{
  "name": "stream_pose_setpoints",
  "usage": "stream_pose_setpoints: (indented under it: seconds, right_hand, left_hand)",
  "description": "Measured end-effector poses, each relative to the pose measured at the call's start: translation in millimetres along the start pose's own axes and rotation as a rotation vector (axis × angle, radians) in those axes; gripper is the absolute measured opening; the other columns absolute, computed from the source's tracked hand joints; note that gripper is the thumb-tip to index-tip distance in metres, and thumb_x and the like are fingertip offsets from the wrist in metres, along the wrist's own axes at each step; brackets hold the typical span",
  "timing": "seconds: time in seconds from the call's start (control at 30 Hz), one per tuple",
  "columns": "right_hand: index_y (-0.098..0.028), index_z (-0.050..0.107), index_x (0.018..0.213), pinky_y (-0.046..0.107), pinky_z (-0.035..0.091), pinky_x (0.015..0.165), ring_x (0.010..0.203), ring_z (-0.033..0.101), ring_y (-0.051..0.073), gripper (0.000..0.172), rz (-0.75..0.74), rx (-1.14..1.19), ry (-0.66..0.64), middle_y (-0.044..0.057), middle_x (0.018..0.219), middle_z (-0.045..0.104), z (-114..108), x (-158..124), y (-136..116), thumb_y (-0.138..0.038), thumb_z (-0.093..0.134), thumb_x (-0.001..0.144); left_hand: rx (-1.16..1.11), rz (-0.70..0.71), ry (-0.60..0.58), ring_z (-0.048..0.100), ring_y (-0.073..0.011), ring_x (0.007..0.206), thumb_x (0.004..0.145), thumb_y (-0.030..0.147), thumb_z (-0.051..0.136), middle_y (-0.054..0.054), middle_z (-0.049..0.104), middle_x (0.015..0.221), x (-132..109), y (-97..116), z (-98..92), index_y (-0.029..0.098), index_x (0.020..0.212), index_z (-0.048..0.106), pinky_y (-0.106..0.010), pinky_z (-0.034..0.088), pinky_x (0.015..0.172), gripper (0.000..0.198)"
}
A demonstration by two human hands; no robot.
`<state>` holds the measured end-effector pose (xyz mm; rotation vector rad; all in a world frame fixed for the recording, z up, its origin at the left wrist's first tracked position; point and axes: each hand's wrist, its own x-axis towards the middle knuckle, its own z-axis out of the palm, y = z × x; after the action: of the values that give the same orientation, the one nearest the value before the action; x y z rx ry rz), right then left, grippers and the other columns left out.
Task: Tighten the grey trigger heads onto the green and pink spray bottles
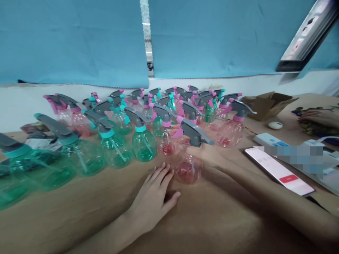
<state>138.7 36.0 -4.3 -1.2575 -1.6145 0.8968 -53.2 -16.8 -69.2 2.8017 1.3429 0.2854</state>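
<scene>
A pink spray bottle (188, 171) with a grey and pink trigger head stands upright near the middle. My right hand (200, 153) is at its neck, behind and to the right; the bottle hides part of the fingers, and I cannot make out their grip for certain. My left hand (152, 199) lies on the wooden table (212, 218), fingers spread, left of that bottle and holding nothing. Just behind stand a smaller-looking pink bottle (166, 146) and a green bottle (144, 148) with a turquoise collar.
Several green and pink spray bottles fill the left and back of the table. At the right are a phone (278, 171), a power strip (270, 139), a white mouse (275, 125) and an open cardboard box (266, 106). Another person's hand (317, 115) rests at the far right.
</scene>
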Motion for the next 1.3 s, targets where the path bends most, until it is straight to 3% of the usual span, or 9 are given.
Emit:
stream_pose_setpoints:
  seconds: [0.4,0.7,1.03,1.3]
  right_hand:
    - [-0.021,0.045,0.056,0.028,0.04,0.053,0.055,0.044,0.013,0.018,0.021,-0.022,-0.006,-0.002,0.056,0.046,0,0,2,-0.034,0.057,0.062]
    - [-0.021,0.057,0.071,0.031,0.044,0.058,0.064,0.051,0.016,0.02,-0.094,-0.015,-0.027,-0.001,0.061,0.051,2,6,17,-0.04,0.062,0.069]
    - [-0.021,0.052,0.059,0.028,0.041,0.055,0.058,0.048,0.013,0.004,-0.046,-0.02,-0.029,-0.002,0.059,0.052,1,1,2,-0.025,0.052,0.059]
    - [-0.021,0.048,0.056,0.03,0.044,0.062,0.06,0.049,0.014,0.004,-0.035,0.002,-0.058,-0.003,0.057,0.049,-1,0,0,-0.022,0.05,0.059]
  left_hand:
    - [0.003,0.005,0.004,0.033,-0.0278,0.131,0.09,0.044,0.044,-0.015,0.04,0.14,-1,-1,2.5,0.008,0.133,0.042,-0.047,0.03,0.105,0.056]
    - [0.005,0.009,0.004,0.033,-0.0277,0.131,0.09,0.045,0.044,-0.015,0.041,0.14,-2,-2,2.2,0.008,0.133,0.042,-0.047,0.03,0.105,0.056]
    - [0.001,0.01,0.018,0.034,-0.0278,0.13,0.09,0.045,0.045,-0.014,0.042,0.14,-1,-2,2.9,0.009,0.132,0.042,-0.048,0.031,0.104,0.055]
    - [-0.005,0.015,0.021,0.034,-0.0278,0.13,0.09,0.045,0.044,-0.014,0.042,0.139,0,-1,3.5,0.01,0.132,0.043,-0.048,0.031,0.104,0.054]
